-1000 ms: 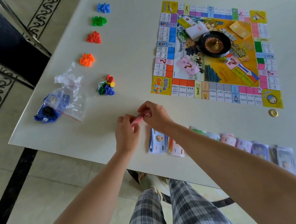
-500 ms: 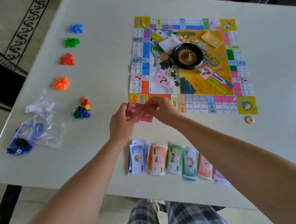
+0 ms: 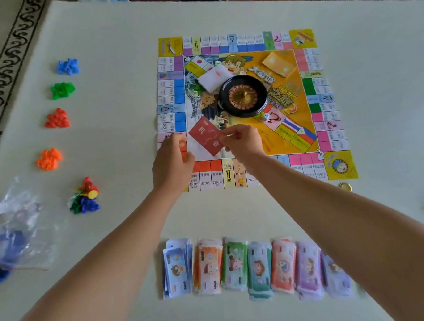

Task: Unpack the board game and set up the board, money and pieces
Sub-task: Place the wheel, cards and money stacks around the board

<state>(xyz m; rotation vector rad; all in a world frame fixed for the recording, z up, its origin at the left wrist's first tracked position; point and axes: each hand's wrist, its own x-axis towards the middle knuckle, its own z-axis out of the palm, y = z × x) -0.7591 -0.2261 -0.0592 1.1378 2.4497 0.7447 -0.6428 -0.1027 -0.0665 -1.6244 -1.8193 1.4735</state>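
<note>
The colourful game board (image 3: 307, 86) lies flat on the white table, with a black roulette wheel (image 3: 243, 96) at its centre. My right hand (image 3: 244, 144) pinches a red stack of cards (image 3: 206, 136) by its right corner, low over the board's lower-left inner area. Just left of the stack, my left hand (image 3: 171, 162) hovers with loosely curled fingers and holds nothing that I can see. A row of several banknote stacks (image 3: 258, 268) lies along the near table edge. Blue (image 3: 68, 66), green (image 3: 62, 90), red (image 3: 57, 118) and orange (image 3: 49, 159) piles of pieces line the left side.
A mixed heap of tokens (image 3: 85, 196) sits below the orange pile. Crumpled plastic bags (image 3: 18, 231) lie at the near left. White cards (image 3: 214, 78) and yellow cards (image 3: 278, 64) rest on the board. A gold coin (image 3: 345, 186) lies off the board's near right corner.
Both hands carried the red cards from the near table edge forward onto the board. The left hand has come off the stack; only the right hand holds it now.
</note>
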